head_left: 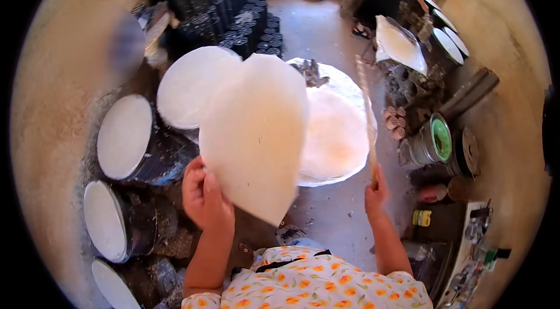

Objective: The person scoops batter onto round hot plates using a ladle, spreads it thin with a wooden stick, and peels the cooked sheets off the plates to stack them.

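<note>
Near me, the left hand [207,197] pinches a sheet [256,134] by its edge, the rest spread above and right of that grip; the right hand [376,195] clasps a stick [371,140] jutting above it.

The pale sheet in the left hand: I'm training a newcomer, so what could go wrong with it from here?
The left hand holds the pale sheet only near its lower left edge, so the unsupported far side might fold or tear. The stick, upright in the right hand, could poke the sheet if swung inward.
</note>
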A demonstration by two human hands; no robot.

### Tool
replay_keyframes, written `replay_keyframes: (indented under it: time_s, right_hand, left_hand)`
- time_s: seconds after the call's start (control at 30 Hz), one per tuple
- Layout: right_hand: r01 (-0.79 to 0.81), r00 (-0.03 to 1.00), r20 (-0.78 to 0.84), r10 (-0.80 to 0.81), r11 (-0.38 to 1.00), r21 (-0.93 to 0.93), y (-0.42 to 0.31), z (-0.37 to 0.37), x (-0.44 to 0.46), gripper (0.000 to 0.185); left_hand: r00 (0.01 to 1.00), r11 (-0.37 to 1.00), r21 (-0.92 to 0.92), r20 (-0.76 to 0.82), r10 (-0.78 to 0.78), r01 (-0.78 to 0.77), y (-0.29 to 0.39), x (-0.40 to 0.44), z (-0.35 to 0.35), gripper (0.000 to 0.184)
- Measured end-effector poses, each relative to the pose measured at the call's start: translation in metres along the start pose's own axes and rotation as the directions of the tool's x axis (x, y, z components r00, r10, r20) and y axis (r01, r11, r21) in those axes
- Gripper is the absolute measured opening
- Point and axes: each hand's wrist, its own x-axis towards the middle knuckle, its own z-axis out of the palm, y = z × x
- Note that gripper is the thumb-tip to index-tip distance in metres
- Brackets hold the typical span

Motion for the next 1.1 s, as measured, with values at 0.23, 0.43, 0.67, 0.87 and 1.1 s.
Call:
replay_keyframes:
  time_s: [0.23, 0.43, 0.67, 0.87, 1.1]
  right_hand:
    - [-0.341, 0.937, -0.126, 0.326, 0.93, -0.134, 0.044, -0.064, -0.05, 0.059]
    - [-0.253, 0.965, 0.035, 0.259, 0.96, -0.117, 0.057, -0.039, -0.052, 0.058]
    - [0.242, 0.844, 0.463, -0.272, 0.962, 0.124, 0.022, 0.071, 0.0, 0.064]
    - [0.457, 0.273, 0.77, -0.577, 0.782, 0.424, -0.095, 0.17, -0.035, 0.064]
    - [0.18, -0.454, 0.487, -0.746, 0.458, 0.87, -0.187, 0.2, -0.174, 0.052]
  left_hand:
    - [0.856, 0.863, -0.009, -0.119, -0.503, 0.506, -0.233, -0.029, 0.07, 0.004]
    - [0.375, 0.353, 0.189, -0.101, -0.921, 0.916, -0.314, -0.084, 0.055, 0.008]
    - [0.752, 0.51, 0.68, -0.093, -0.653, 0.527, -0.179, -0.117, -0.021, 0.01]
    - [0.719, 0.597, 0.407, -0.306, -0.624, 0.691, -0.069, -0.183, -0.097, 0.022]
    - [0.713, 0.82, 0.193, -0.622, -0.323, 0.539, 0.009, -0.265, -0.119, 0.044]
